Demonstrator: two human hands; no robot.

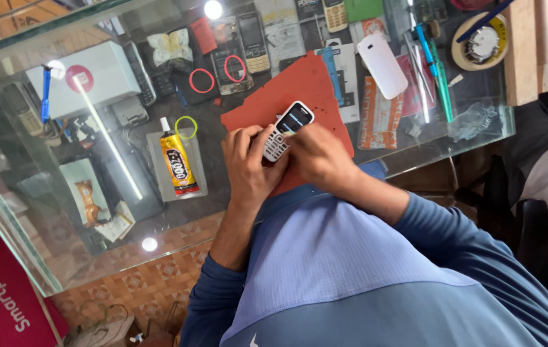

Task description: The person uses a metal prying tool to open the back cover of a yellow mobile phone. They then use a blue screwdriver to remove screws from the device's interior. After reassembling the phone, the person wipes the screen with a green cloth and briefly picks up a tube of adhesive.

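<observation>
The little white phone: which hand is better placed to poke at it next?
Probably the right hand: its fingertips sit on the white phone by the keypad, seemingly pinching a thin tool. The left hand grips the phone's lower end, steadying it over the red mat.

One keypad phone (286, 130), one glue tube (177, 159), three rings (201, 81).

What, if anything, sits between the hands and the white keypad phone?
Nothing visible. The left hand already grips the white keypad phone from its left side, and the right hand presses on its keypad end from the right. Both touch it directly, above the red mat on the glass counter.
</observation>
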